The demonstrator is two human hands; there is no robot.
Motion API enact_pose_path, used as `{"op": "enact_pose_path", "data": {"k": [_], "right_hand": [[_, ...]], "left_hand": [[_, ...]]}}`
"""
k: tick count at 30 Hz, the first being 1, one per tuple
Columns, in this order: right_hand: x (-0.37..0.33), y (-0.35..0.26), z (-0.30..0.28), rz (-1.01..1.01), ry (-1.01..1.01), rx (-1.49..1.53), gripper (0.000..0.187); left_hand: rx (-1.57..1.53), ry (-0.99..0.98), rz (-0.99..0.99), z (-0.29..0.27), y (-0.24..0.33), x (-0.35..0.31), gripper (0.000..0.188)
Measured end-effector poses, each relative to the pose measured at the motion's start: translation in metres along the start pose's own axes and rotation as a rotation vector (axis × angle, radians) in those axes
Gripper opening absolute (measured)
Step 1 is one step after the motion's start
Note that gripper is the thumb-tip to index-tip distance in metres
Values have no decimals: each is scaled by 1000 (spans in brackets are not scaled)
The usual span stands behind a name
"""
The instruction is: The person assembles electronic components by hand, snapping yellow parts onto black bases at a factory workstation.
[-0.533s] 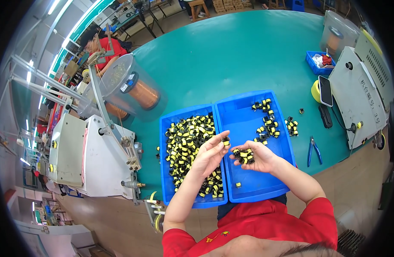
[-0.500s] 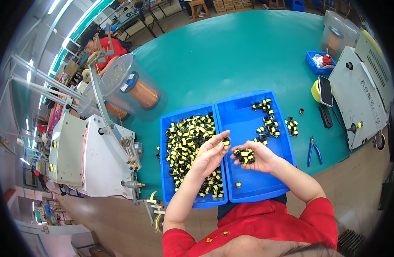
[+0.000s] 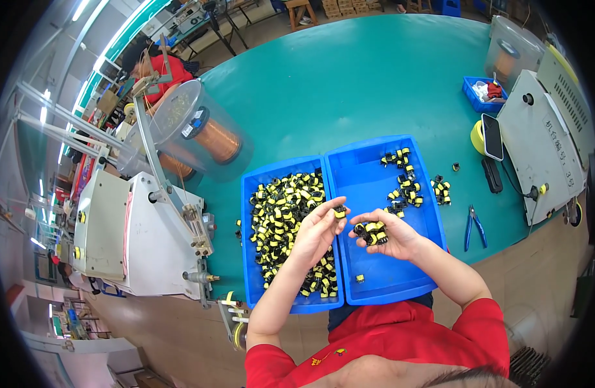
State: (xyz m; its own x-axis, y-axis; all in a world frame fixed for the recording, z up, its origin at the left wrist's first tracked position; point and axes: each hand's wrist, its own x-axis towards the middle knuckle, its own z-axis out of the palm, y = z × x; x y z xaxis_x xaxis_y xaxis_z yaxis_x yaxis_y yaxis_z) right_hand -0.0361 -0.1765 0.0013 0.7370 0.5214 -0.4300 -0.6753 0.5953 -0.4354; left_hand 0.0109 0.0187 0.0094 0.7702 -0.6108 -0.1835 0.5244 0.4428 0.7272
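Between the fingertips of my left hand is one small black coil bobbin wrapped in yellow tape. My right hand is curled around several bobbins of the same kind. Both hands are raised over the inner walls of two blue bins set side by side. The left bin is heaped with yellow and black bobbins. In the right bin, a loose cluster of bobbins lies along the right side, and a single bobbin rests near the front.
Several bobbins lie on the green table right of the bins. Beyond them are blue-handled cutters, a phone and a grey machine box. On the left stand a winding machine and a copper wire spool. A person in red sits farther back.
Both hands stay almost in place. The bobbin in my left fingertips and those in my right hand have turned slightly.
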Motion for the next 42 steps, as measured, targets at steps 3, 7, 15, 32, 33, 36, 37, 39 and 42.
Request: {"op": "enact_pose_path", "data": {"k": [3,7,15,32,33,36,37,39,42], "right_hand": [[0,-1,3,13,34,8,37],[2,2,0,-41,52,46,33],[-3,-1,8,-165,123,-150,33],[-5,-5,8,-202,155,-204,26],[-6,-6,9,-200,153,-230,26],[-8,-7,12,-223,151,-283,26],[-8,-7,12,-223,152,-283,26],[-7,-5,13,-255,128,-312,28],[-6,-4,14,-285,107,-370,28]], "left_hand": [[9,16,-13,-8,-1,-1,31],[604,134,-66,14,0,-4,28],[458,57,-39,2,-12,-2,35],[-246,-6,-243,-1,-9,0,36],[-231,30,-247,0,-8,0,36],[-199,100,-258,6,-6,0,36],[-199,99,-258,7,-6,0,36],[-83,88,-149,8,-6,0,26],[133,95,-22,7,-13,-1,15]]}}
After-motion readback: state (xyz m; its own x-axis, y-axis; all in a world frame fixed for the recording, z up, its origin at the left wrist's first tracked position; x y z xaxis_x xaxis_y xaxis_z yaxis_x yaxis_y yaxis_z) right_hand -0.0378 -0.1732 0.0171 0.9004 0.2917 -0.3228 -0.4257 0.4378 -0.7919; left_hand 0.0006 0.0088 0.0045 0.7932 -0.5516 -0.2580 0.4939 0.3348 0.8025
